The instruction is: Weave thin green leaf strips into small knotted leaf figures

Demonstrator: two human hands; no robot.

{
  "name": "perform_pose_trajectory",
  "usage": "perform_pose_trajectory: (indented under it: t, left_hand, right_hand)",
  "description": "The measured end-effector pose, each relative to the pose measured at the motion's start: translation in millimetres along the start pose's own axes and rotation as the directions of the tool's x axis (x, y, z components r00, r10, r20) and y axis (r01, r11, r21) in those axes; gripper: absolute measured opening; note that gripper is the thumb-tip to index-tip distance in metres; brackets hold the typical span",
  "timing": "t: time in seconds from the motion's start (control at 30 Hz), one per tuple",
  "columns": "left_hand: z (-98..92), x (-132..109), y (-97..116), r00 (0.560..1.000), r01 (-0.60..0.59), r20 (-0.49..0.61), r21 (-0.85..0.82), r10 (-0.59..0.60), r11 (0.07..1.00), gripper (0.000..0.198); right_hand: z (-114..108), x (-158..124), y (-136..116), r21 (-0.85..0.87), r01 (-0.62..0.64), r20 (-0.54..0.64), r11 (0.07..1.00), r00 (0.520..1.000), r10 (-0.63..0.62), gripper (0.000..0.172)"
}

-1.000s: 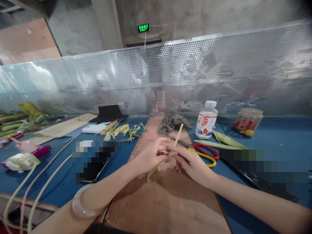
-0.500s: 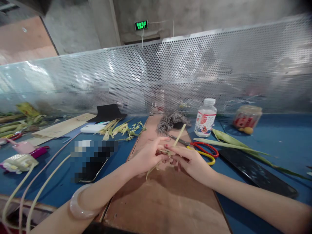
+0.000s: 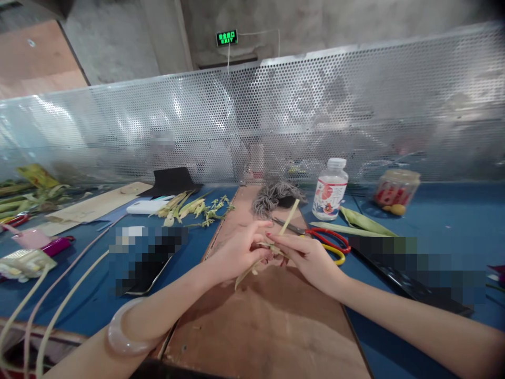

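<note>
Both hands meet over the brown wooden board [image 3: 252, 326]. My left hand [image 3: 242, 250] pinches a pale green leaf strip [image 3: 290, 217], whose other end hangs below the fingers. From the right, my right hand [image 3: 305, 255] closes its fingers on the same strip, close to the left fingertips. One length of the strip sticks up beyond the hands. Scissors with red and yellow handles [image 3: 331, 239] lie just past my right hand. A bundle of grey yarn [image 3: 272, 199] rests on the board beyond both hands. The fingertips partly hide the folded middle of the strip.
On the right are a white-capped bottle [image 3: 330, 190], a jar [image 3: 396, 190], green leaves [image 3: 366, 222] and a dark phone [image 3: 390, 273]. Dried leaf pieces [image 3: 185, 208], another dark phone [image 3: 152, 268] and cables [image 3: 71, 300] lie left. A perforated metal screen [image 3: 205, 121] stands behind.
The view has shifted slightly, so things on the table sit a little further left. My right fingers have moved slightly on the strip; both hands remain together.
</note>
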State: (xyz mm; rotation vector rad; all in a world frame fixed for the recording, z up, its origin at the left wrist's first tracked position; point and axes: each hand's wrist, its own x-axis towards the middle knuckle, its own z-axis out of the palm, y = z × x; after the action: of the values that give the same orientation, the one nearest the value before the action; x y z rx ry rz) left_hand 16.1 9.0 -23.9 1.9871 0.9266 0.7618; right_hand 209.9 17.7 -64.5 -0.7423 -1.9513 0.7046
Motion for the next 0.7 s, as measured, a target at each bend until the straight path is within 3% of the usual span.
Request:
perform_pose_trajectory:
  t: [0.1, 0.3, 0.7]
  left_hand:
    - [1.4, -0.7, 2.2, 1.000, 0.019, 0.005, -0.001, -0.019, 1.000, 0.058]
    - [4.6, -0.8, 4.8, 0.999, 0.037, -0.004, 0.016, -0.037, 0.999, 0.058]
    - [4.3, 0.5, 9.7, 0.999, 0.044, -0.005, 0.067, -0.044, 0.997, 0.061]
  right_hand:
    - [0.8, -0.8, -0.1, 0.006, -0.033, 0.021, 0.999, 0.999, 0.033, 0.033]
    - [1.9, -1.4, -4.1, -0.109, 0.026, -0.054, 0.994, 0.998, -0.032, 0.033]
    - [2.5, -1.1, -5.4, -0.133, 0.038, -0.100, 0.990, 0.994, -0.052, 0.027]
